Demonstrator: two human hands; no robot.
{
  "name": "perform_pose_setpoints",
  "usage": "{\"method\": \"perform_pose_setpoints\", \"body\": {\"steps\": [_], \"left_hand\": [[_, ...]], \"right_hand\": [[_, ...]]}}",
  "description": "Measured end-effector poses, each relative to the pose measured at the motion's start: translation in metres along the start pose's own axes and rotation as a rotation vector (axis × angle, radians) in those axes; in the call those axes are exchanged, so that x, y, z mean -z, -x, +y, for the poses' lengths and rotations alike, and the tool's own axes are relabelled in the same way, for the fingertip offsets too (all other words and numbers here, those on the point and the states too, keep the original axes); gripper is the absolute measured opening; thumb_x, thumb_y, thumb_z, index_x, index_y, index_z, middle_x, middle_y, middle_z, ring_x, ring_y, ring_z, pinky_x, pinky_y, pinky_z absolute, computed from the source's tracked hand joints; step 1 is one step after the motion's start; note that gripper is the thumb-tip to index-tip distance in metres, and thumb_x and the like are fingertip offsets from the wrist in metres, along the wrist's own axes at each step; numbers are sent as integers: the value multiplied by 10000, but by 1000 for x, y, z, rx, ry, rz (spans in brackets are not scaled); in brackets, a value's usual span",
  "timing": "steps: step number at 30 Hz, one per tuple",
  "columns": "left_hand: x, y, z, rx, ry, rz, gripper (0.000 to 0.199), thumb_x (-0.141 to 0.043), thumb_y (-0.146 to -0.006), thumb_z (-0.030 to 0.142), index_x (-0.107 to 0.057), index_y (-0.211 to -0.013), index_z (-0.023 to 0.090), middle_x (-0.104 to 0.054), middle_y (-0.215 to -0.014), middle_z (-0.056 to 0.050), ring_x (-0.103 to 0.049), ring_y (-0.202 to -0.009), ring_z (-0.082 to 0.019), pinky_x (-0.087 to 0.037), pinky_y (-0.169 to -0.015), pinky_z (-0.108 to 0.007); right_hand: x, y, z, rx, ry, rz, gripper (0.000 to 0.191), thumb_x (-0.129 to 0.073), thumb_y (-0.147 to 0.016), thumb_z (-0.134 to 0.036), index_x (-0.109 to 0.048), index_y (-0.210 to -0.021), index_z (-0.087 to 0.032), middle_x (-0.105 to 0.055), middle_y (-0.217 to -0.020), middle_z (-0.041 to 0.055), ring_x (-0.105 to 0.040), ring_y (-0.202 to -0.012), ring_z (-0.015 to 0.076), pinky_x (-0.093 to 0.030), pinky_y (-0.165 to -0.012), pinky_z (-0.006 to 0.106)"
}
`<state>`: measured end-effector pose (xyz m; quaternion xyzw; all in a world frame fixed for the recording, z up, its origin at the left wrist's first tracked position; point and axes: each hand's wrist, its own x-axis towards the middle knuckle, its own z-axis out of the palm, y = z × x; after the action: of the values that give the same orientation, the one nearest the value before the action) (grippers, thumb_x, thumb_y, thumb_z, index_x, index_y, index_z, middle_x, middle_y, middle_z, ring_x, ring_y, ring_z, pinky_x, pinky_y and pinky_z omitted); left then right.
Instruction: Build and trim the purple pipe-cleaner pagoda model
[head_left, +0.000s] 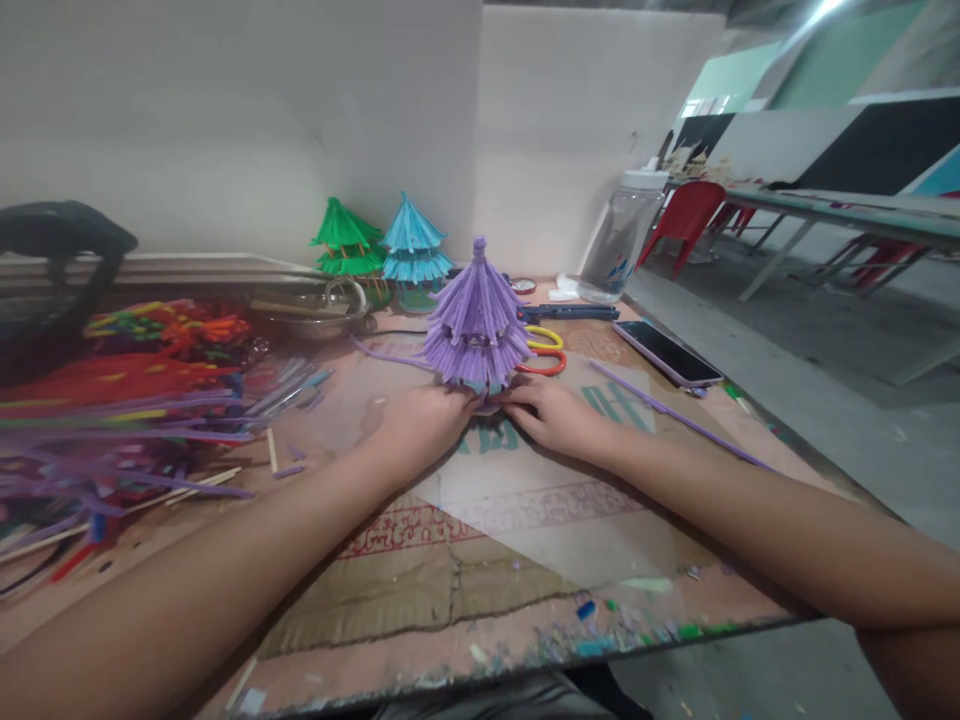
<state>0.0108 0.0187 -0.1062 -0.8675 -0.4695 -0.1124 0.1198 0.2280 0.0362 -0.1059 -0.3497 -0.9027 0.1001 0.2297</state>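
Observation:
A purple two-tiered pagoda (480, 310) made of pipe cleaners stands upright in front of me, its pointed top up. My left hand (431, 420) is closed at the left side of its base, fingertips pressed against the lower rim. From the right, my right hand (551, 412) pinches the same base between thumb and fingers. The fingers partly hide the base, so fine detail there cannot be made out. A loose purple pipe cleaner (386, 352) sticks out to the left behind the pagoda. Scissors with yellow and red handles (546, 360) lie just behind it.
Green (346, 235) and blue pagodas (415, 240) stand by the wall. A water bottle (621, 240), a phone (667, 352) and a long purple pipe cleaner (675, 412) are on the right. Coloured pipe cleaners (150, 370) and sticks crowd the left. Cardboard (375, 595) covers the table.

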Motion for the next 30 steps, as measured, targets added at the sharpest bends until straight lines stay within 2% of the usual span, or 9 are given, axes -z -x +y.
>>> {"method": "perform_pose_setpoints", "body": {"steps": [4, 6, 8, 12, 18, 21, 23, 27, 30], "left_hand": [[3, -4, 3, 21, -71, -104, 263, -430, -929, 147, -680, -1007, 135, -723, -806, -135, -699, -706, -254, -484, -610, -316], [3, -5, 5, 0, -90, -114, 272, -418, -908, 104, -677, -988, 111, -716, -789, -146, -697, -689, -262, -489, -600, -324], [2, -5, 5, -37, -71, -87, 271, -421, -912, 111, -670, -1018, 118, -720, -801, -140, -697, -688, -261, -492, -597, -327], [3, -2, 4, -103, -30, -60, 232, -486, -919, 161, -675, -1053, 158, -720, -761, -103, -698, -688, -251, -484, -598, -318], [-3, -3, -1, -137, 9, -36, 202, -517, -913, 156, -695, -1006, 173, -715, -750, -85, -686, -676, -221, -468, -607, -303], [-5, -1, -3, -142, 72, 11, 200, -516, -927, 186, -698, -1010, 194, -726, -813, -78, -687, -723, -207, -474, -647, -295], [-4, 2, -5, -97, 116, 51, 207, -511, -947, 265, -704, -1008, 217, -737, -889, -71, -689, -780, -207, -475, -674, -293], [1, 7, -8, 122, 229, 59, 299, -522, -935, 464, -705, -993, 235, -743, -915, -52, -686, -808, -217, -462, -658, -288], [0, 4, -10, 192, 305, 30, 309, -563, -909, 475, -706, -1034, 232, -746, -888, -52, -680, -797, -222, -454, -645, -286]], "right_hand": [[-1, -1, -2, 28, 16, -20, 280, -533, -875, -87, -759, -1024, -158, -700, -963, 112, -628, -865, 194, -488, -786, 301], [-2, 0, -4, 24, 42, -11, 261, -536, -880, -93, -756, -1004, -156, -708, -954, 111, -633, -877, 201, -479, -783, 300], [-4, 2, -6, -41, 64, 34, 227, -537, -901, -126, -739, -999, -158, -719, -944, 102, -643, -869, 201, -470, -771, 294], [-7, 5, -7, -190, 164, 115, 165, -564, -917, -222, -685, -1009, -159, -717, -835, 78, -632, -715, 188, -416, -633, 270], [-9, 5, -3, -55, 247, 94, 168, -565, -928, -253, -716, -925, -180, -730, -855, 80, -647, -760, 201, -401, -653, 283], [-10, 4, -1, -26, 243, 111, 173, -559, -932, -233, -723, -938, -180, -733, -863, 73, -647, -771, 193, -404, -667, 280], [-9, 5, -1, 3, 249, 106, 178, -546, -935, -206, -721, -943, -174, -729, -868, 74, -643, -782, 186, -405, -677, 277], [-7, 7, -2, 59, 313, 81, 188, -535, -942, -200, -716, -909, -164, -700, -835, 75, -619, -756, 173, -389, -656, 276], [-6, 8, -2, 138, 402, 91, 220, -511, -956, -206, -710, -876, -154, -681, -799, 79, -597, -721, 172, -372, -640, 288]]}}
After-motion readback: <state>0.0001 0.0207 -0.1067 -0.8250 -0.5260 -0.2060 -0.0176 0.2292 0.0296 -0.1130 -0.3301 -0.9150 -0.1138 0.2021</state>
